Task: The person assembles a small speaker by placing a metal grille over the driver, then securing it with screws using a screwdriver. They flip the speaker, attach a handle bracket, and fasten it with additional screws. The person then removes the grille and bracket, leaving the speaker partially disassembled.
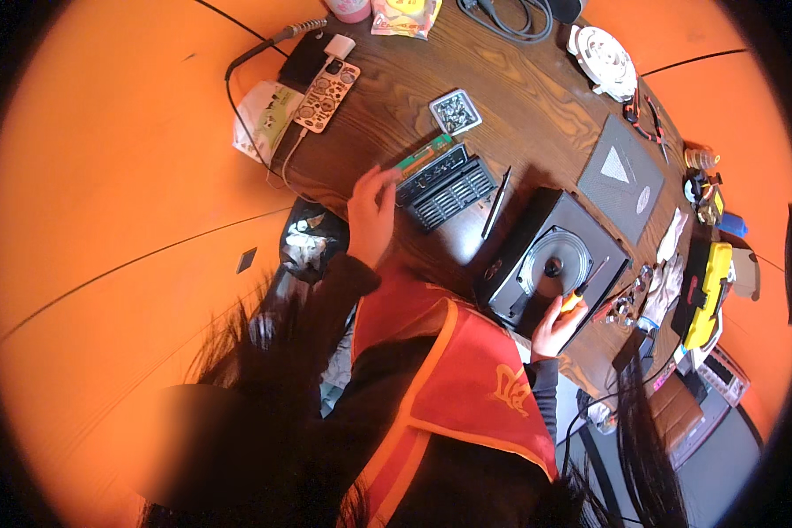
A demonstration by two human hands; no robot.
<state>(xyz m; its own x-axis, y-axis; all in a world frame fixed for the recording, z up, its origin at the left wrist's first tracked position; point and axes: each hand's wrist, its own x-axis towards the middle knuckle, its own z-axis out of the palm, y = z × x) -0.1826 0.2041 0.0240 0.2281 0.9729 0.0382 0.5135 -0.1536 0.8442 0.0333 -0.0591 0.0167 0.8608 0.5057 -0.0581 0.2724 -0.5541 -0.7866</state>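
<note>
My right hand is closed round a screwdriver with a yellow-orange handle, its shaft pointing up and to the right. It is at the near edge of a black speaker box, whose round grey speaker cone faces up. My left hand has its fingers stretched out, at the left end of a green circuit board and a black case of screwdriver bits; whether the fingertips touch them I cannot tell. A thin black bar-shaped tool lies between the bit case and the speaker.
Beyond the bit case sits a square dish of small metal parts. A phone with a cable lies far left, near a soldering iron. Right of the speaker are a grey panel, pliers, gloves and a yellow-black toolbox.
</note>
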